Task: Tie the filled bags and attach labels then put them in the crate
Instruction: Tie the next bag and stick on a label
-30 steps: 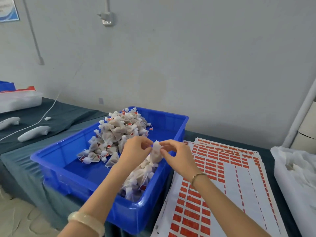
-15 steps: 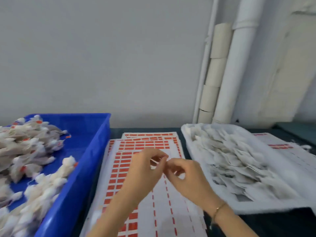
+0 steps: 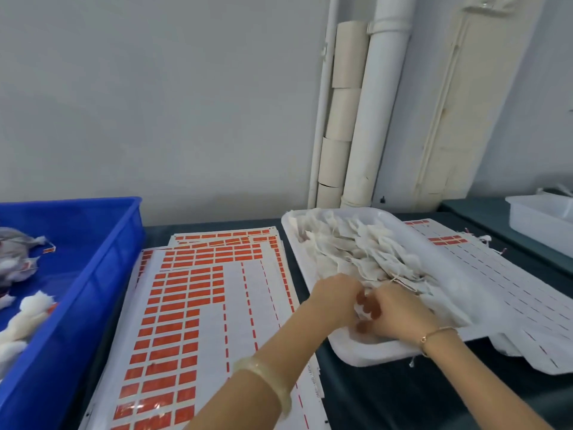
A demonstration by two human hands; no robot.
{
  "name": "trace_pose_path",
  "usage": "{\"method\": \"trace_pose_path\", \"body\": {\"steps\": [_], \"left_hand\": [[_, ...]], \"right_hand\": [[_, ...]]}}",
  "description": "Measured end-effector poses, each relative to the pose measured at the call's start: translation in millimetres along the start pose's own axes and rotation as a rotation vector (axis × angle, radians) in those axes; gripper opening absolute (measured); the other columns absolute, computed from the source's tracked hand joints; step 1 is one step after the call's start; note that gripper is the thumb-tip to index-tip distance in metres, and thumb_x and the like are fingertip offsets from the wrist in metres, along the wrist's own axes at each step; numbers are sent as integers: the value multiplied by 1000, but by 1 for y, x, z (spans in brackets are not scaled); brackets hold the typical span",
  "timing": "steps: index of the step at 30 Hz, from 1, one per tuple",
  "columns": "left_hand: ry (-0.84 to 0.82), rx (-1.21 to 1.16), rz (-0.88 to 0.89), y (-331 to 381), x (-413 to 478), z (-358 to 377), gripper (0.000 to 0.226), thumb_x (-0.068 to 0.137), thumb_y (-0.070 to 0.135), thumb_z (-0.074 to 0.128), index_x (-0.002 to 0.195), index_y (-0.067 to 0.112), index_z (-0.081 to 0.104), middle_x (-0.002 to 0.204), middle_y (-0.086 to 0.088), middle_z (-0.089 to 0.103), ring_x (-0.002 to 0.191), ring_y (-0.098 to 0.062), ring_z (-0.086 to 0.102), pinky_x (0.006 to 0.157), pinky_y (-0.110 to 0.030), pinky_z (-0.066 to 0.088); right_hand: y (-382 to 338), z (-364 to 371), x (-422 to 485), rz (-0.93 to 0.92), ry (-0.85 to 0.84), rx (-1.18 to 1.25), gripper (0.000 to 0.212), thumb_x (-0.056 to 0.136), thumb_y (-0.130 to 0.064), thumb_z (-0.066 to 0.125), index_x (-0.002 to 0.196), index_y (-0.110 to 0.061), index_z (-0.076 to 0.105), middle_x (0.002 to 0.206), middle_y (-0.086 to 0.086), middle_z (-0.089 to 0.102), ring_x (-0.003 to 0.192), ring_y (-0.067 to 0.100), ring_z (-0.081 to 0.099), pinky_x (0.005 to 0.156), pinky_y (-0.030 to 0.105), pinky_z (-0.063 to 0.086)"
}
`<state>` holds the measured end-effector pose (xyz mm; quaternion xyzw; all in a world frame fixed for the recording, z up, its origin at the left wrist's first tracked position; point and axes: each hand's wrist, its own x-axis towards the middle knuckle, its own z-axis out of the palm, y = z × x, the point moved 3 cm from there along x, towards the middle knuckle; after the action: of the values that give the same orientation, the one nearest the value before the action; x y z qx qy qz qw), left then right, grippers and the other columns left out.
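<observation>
At the near edge of the dark tabletop (image 3: 387, 398), two forearms reach forward, the left wrist bearing a pale bangle (image 3: 266, 383) and the right a thin gold bracelet (image 3: 434, 335). Left of the arms lies a stack of label sheets (image 3: 198, 321), its red labels in rows on the left and rear portions and its right portion stripped to backing paper. Both hands meet at the near end of a white tray (image 3: 366, 358). The left hand (image 3: 335, 297) is knuckles-up with its fingers bent down into the near end of the heap of filled bags (image 3: 356, 249). The right hand (image 3: 400, 315) is just beside it, its fingers (image 3: 372, 305) curled toward the left hand, with white bag fabric showing between them. Whether either hand actually grips a bag cannot be told, since the fingertips are buried or blurred. The untied bags fill the tray from the hands back to its far rim. Mostly stripped label sheets (image 3: 511, 290) lie to the right of the tray, partly under it. Along the left edge stands a blue crate (image 3: 102, 274), well apart from the hands, containing tied bags (image 3: 31, 305), some with red labels. At far right sits a white bin (image 3: 542, 218). Against the rear wall stand a white pipe (image 3: 378, 119) and stacked cardboard tubes (image 3: 344, 88).
</observation>
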<state>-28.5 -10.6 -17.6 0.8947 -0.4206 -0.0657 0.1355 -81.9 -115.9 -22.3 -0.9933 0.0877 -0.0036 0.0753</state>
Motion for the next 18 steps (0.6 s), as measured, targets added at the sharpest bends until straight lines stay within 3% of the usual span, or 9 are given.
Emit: {"method": "trace_pose_path", "body": {"steps": [3,6,10,13,16,18], "left_hand": [[-19,120,-15,2,9,5,31,88,14,60,119,17,61,122,-6,59,109,-27,58,86,-36,47],[-5,195,-31,-1,12,9,30,91,14,59,121,19,59,122,-5,59,108,-25,59,84,-33,46],[73,164,-38,-3,14,9,25,91,15,59,116,16,63,117,-9,56,104,-27,58,79,-32,44],[301,-31,-38,-10,8,-3,20,93,18,57,110,13,66,114,-9,53,107,-25,52,83,-32,43],[638,-239,-11,-24,-13,-22,17,90,33,62,96,18,68,106,2,56,103,-11,47,82,-20,40],[736,-449,22,-36,-34,-36,15,87,40,64,89,26,67,100,12,58,98,-1,47,80,-11,36]], "right_hand": [[-2,6,7,51,57,-119,28,69,-44,62,54,-26,46,54,-11,49,53,4,46,47,20,31],[-5,6,13,64,55,-183,23,77,-30,58,61,-26,43,58,-9,45,56,12,45,47,23,29],[-6,3,15,80,118,-187,16,84,-33,56,69,-28,53,70,-6,52,64,16,49,54,25,34],[-2,-9,11,49,251,-16,9,89,-32,55,82,-27,60,67,-12,52,61,8,52,51,20,35],[-12,-29,5,-32,406,235,5,91,-25,59,87,-27,58,70,-14,59,62,-1,55,54,10,39],[-29,-42,-2,-112,528,411,6,91,-21,60,87,-25,58,70,-15,59,65,-1,58,57,6,42]]}}
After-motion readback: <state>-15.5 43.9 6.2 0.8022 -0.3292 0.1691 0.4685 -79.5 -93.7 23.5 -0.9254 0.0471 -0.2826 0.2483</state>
